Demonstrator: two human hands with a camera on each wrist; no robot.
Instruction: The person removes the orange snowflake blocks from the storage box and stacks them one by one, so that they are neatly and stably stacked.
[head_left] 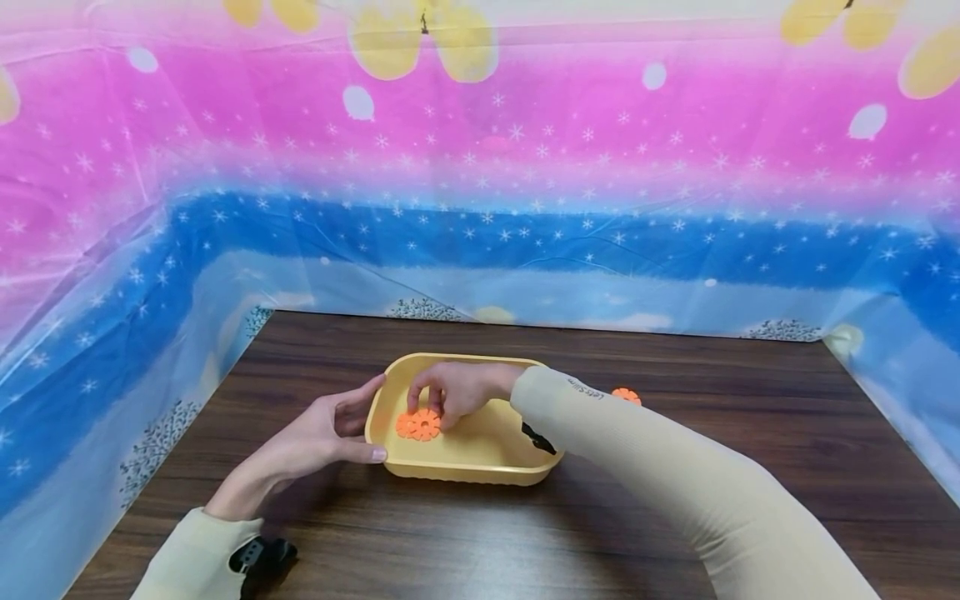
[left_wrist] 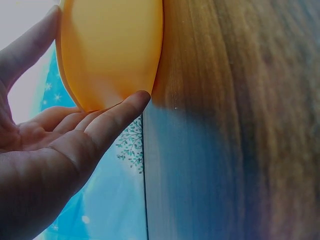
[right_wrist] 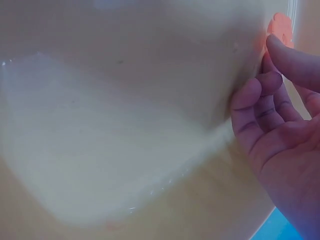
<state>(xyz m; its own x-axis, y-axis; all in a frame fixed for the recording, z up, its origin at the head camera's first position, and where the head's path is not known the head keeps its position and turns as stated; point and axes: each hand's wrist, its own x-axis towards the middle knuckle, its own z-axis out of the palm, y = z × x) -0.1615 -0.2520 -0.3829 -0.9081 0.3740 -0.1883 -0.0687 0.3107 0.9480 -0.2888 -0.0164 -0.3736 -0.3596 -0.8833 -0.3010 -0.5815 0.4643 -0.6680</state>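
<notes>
A yellow plastic tub [head_left: 480,467] stands on the table. My left hand [head_left: 322,433] grips its left end, thumb on the near corner and fingertips at the far one; the left wrist view shows the tub's outer wall [left_wrist: 115,55] between thumb and fingers. Reaching down inside the tub is my right hand [head_left: 461,392], with its fingers curled. Two orange notched discs [head_left: 425,425], snowflake-shaped building pieces, overlap under its fingertips near the tub's left side. In the right wrist view, thumb and fingers pinch at an orange disc [right_wrist: 281,31], part of which they hide.
Another orange notched disc [head_left: 626,396] lies on the table right of the tub, partly behind the right forearm. The dark wooden table [head_left: 480,542] is bordered by a pink and blue patterned cloth [head_left: 487,242] at the back and sides.
</notes>
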